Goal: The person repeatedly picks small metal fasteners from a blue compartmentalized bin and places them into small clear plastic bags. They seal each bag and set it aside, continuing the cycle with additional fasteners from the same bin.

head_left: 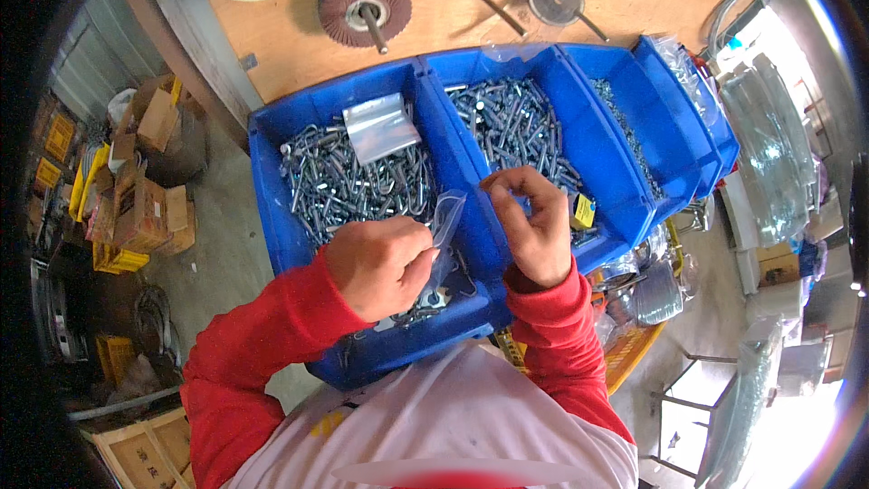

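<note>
My left hand is closed, with a small clear plastic bag pinched between thumb and fingers. It hovers over the front of the left blue bin, which is heaped with loose metal hooks and pins. A stack of clear plastic bags lies on that heap. To the right, my right hand has its thumb and forefinger curled together in a pinch; whatever is between them is too small to make out. Below it, the second blue bin contains short metal pins.
More blue bins continue to the right, one with small metal pieces. Behind them stands a wooden board with mounted abrasive wheels and shafts sticking out. Cardboard boxes sit on the left floor; a yellow crate stands below right.
</note>
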Demonstrator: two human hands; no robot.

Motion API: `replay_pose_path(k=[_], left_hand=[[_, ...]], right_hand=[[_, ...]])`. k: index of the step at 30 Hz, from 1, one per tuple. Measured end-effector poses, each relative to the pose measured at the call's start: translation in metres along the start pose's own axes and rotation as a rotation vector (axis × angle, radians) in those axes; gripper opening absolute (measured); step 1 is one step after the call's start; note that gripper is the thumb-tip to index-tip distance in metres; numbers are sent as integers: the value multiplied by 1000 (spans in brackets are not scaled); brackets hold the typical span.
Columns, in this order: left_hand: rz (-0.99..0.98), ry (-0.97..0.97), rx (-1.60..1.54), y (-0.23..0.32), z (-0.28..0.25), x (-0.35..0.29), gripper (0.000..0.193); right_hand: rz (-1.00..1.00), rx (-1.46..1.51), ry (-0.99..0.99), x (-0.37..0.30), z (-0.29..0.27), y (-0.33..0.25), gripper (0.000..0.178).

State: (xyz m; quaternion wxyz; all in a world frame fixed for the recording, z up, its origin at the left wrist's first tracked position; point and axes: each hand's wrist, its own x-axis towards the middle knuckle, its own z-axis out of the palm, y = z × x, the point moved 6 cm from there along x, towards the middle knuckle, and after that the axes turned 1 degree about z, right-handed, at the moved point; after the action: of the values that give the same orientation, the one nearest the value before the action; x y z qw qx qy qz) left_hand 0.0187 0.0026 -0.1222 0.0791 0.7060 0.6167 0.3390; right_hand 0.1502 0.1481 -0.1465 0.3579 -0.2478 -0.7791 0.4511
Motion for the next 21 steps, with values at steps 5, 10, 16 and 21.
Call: replay_pose_path(k=[5, 10, 16, 21], left_hand=[[34, -31, -166, 33, -62, 11, 12], [45, 79, -43, 59, -91, 7, 11], [-22, 310, 252, 46, -105, -3, 17], [6, 410, 105, 48, -102, 3, 55]], right_hand=[[276, 732, -238, -25, 24, -3, 66], [97, 743, -119, -26, 41, -22, 24], [-139, 499, 15, -19, 27, -50, 10], [-246, 373, 74, -7, 12, -69, 8]])
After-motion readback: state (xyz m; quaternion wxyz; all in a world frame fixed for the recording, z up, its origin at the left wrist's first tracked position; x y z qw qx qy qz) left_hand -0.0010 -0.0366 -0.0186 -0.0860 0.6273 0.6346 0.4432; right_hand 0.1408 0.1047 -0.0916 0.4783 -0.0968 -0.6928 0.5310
